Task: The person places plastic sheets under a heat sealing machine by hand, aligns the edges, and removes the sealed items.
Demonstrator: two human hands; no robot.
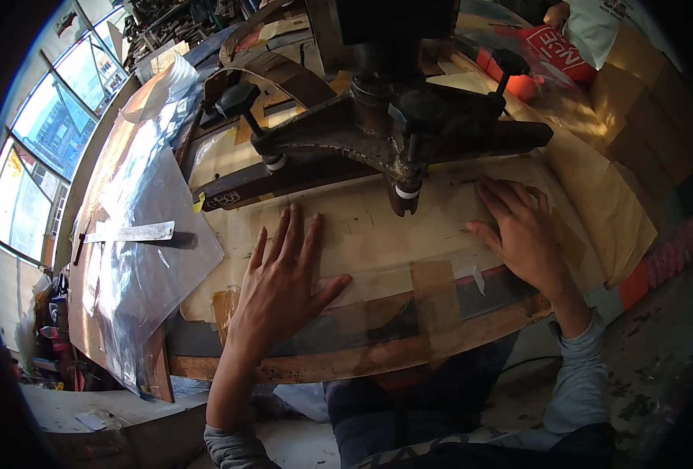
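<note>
My left hand (284, 270) lies flat on a cream-coloured sheet (362, 266), its fingers spread and its fingertips close to the front of a long dark metal bar (315, 180). On the same sheet, farther right, rests my right hand (522, 230), fingers apart and slightly bent, holding nothing. Above the bar stands a dark metal machine head (374, 125) with splayed arms and black screw knobs (239, 100). Small dark marks show on the sheet between my hands. A strip of brown tape (436, 293) crosses the sheet's near edge onto the wood-edged board (510, 316).
At left, a steel ruler (139, 233) lies on crumpled clear plastic (155, 281). Brown paper (608, 195) and cardboard (639, 102) sit at right. A red bag (557, 55) is at the back right, beside another person's pale clothing (608, 27).
</note>
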